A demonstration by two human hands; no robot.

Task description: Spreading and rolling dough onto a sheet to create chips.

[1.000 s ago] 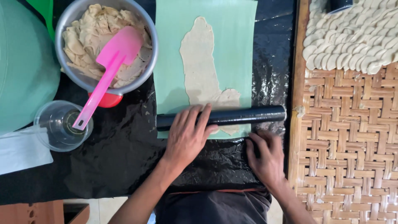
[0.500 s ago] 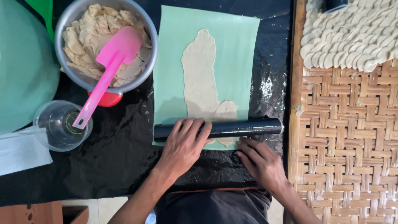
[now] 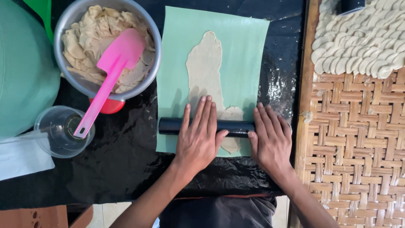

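Head view: both flat hands, left hand [image 3: 199, 137] and right hand [image 3: 270, 137], press black roller [image 3: 234, 126].

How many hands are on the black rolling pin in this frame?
2. The left hand lies flat across the black rolling pin near its middle; the right hand presses on its right end. No others show.

Open black tabletop [image 3: 126, 169] left of the mat [image 3: 244, 55], below the bowl [image 3: 149, 50] and cup [image 3: 63, 131]. Hemmed right by the woven tray [image 3: 354, 139], just beside the mat. Blocked upper left by bowl and pink spatula [image 3: 112, 71].
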